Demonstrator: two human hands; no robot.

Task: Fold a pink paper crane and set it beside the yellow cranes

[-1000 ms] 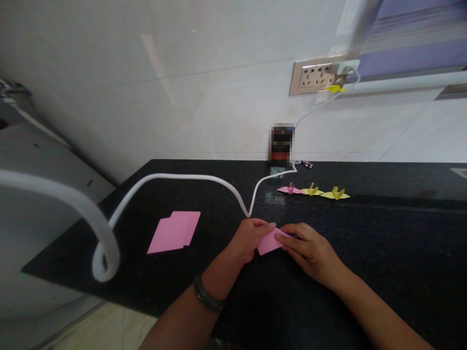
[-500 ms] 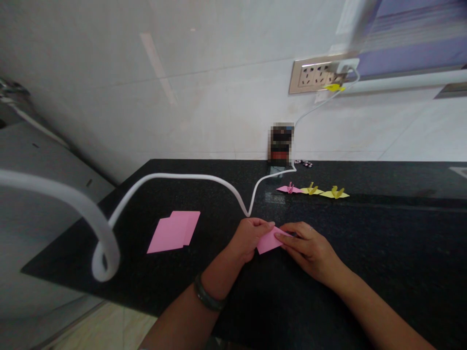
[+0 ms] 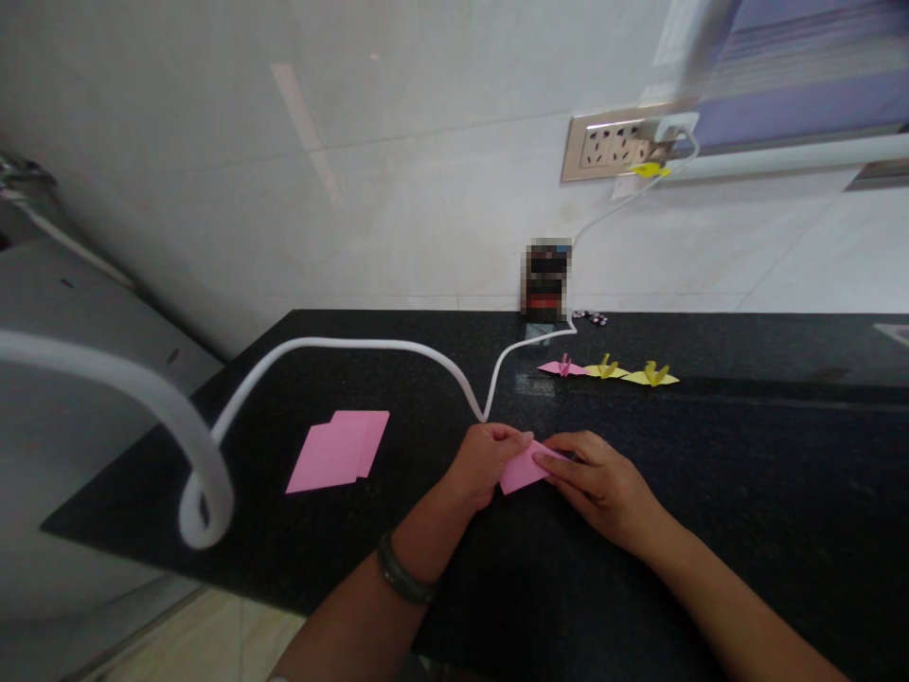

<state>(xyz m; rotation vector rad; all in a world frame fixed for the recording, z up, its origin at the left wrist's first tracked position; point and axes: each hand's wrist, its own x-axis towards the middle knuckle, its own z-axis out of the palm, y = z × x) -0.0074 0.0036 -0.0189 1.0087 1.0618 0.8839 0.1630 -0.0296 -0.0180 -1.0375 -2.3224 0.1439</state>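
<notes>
A folded piece of pink origami paper (image 3: 524,471) is between my two hands, over the dark counter. My left hand (image 3: 484,464) is closed on its left side, thumb lying along the upper edge. On the right side, my right hand (image 3: 597,481) pinches the same paper, with fingertips on its face and corner. Parts of the paper are hidden under the fingers. To the left lie overlapping sheets of pink paper (image 3: 330,455), flat on the counter. Beyond my right hand stand a pink paper crane (image 3: 563,367) and two yellow paper cranes (image 3: 651,376) in a row.
A thick white cable (image 3: 383,344) loops across the black counter (image 3: 426,388) and dips just beyond my left hand. A pixelated upright object (image 3: 545,281) leans at the tiled wall, below a socket panel (image 3: 603,144) with a plugged-in charger. Small dark bits (image 3: 595,319) lie beside it.
</notes>
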